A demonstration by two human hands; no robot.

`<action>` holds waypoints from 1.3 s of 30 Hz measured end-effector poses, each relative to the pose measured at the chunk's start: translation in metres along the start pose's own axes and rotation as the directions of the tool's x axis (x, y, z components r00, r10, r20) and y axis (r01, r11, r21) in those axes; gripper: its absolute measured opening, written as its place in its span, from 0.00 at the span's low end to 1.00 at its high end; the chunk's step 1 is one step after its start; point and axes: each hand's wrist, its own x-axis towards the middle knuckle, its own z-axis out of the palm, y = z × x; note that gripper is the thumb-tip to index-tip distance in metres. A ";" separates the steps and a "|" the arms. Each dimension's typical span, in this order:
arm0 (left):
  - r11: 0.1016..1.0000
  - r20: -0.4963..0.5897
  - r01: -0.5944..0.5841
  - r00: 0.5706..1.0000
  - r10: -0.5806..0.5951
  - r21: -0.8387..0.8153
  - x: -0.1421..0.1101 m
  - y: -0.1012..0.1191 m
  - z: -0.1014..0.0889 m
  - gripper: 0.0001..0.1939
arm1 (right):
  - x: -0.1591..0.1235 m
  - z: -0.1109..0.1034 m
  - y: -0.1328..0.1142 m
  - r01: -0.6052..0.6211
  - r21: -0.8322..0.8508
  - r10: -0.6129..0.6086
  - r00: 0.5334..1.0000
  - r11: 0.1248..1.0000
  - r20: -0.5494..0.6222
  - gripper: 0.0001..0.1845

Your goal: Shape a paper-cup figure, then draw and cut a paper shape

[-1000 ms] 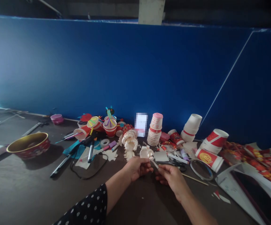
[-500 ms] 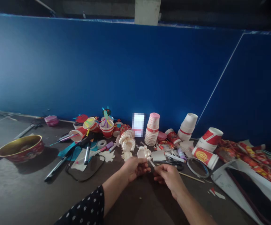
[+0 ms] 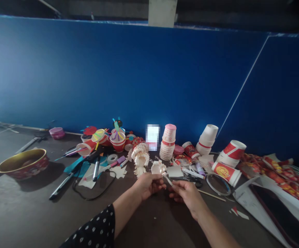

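Gripping noted: a cut-paper cup (image 3: pixel 158 168) is cradled by the curled fingers of the left hand (image 3: pixel 149 186), above the dark tabletop (image 3: pixel 151 224); a white paper strip (image 3: pixel 168 181) is pinched by the right hand (image 3: pixel 188 197), its end against the cup.

Dark tabletop (image 3: pixel 17 203): red-and-gold bowl (image 3: pixel 22 163) near left edge, marker (image 3: pixel 60 186) at front, stacked paper cups (image 3: pixel 168 143) along back edge, red patterned paper (image 3: pixel 276 179) at right.

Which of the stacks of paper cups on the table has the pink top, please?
The upright stack, left of the other cup stacks, is capped in pink; the leaning stack to its right ends in plain white.
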 end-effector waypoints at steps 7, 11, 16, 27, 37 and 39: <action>1.000 -0.002 0.001 1.000 -0.001 -0.003 0.000 0.000 0.002 0.06 | -0.001 0.000 0.000 -0.035 -0.013 0.035 0.999 0.999 -0.027 0.13; 1.000 -0.011 0.003 1.000 -0.003 -0.004 -0.001 0.000 0.003 0.05 | -0.001 0.001 0.002 0.002 -0.060 -0.005 0.999 0.998 -0.046 0.13; 1.000 -0.005 0.009 1.000 -0.009 -0.007 -0.002 -0.001 0.003 0.05 | 0.000 0.001 0.004 0.038 -0.089 -0.043 0.998 0.995 -0.054 0.14; 1.000 0.007 -0.006 1.000 0.006 -0.019 0.000 -0.001 0.001 0.05 | 0.001 -0.003 0.003 0.000 -0.019 0.001 1.000 1.000 0.014 0.16; 1.000 -0.005 0.002 1.000 -0.002 -0.025 -0.001 -0.001 0.002 0.04 | 0.000 -0.004 0.002 -0.049 -0.015 0.050 0.998 0.999 0.028 0.12; 1.000 -0.007 0.003 1.000 -0.003 -0.017 -0.002 0.000 0.003 0.05 | 0.000 -0.004 0.002 -0.056 -0.022 0.056 0.998 0.998 0.007 0.11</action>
